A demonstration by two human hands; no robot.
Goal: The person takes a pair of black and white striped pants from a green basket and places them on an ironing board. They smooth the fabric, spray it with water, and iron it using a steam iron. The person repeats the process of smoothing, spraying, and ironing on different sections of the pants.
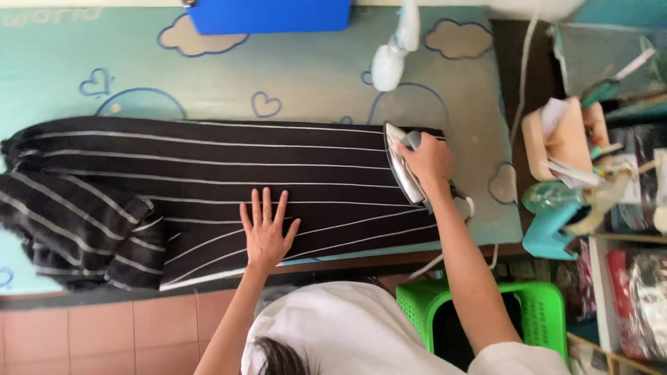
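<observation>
Right hand has its grip wrapped round the iron at the cloth's end; left hand, spread flat, presses the smooth part. Beyond it, a bunched part looks unironed.

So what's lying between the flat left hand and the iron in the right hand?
Only striped black fabric. In the head view, the stretch from the left hand to the iron held by the right hand shows nothing else on the cloth.

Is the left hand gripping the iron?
No. The left hand lies flat, fingers spread, on the black striped cloth, while the right hand grips the iron.
</observation>
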